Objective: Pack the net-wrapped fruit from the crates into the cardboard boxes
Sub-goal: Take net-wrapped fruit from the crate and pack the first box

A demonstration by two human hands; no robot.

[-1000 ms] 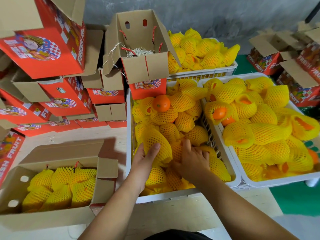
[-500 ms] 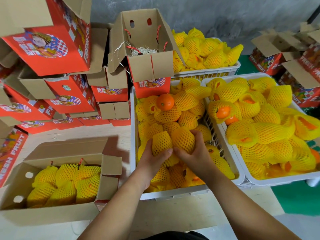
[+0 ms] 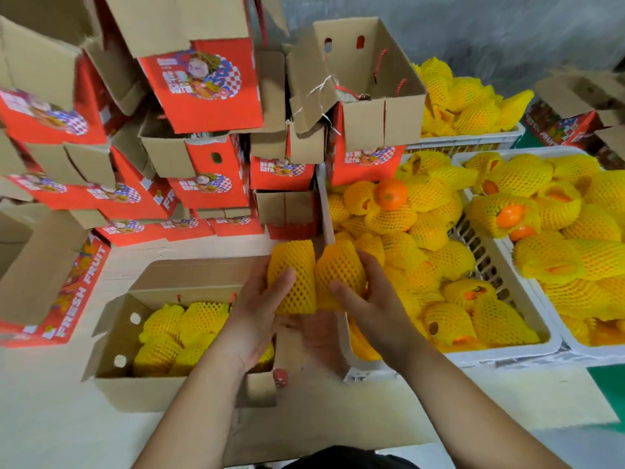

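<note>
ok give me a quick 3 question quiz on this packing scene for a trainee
1. True or false: each hand, left hand and right hand, holds one netted fruit, left fruit and right fruit.
2. Multiple choice: the open box by the left arm holds A) nothing B) netted fruit C) bare oranges.
3. Fill in: the bare orange lies on the pile in the near ____.

Key: 1 true; 2 B; 3 crate.
</note>
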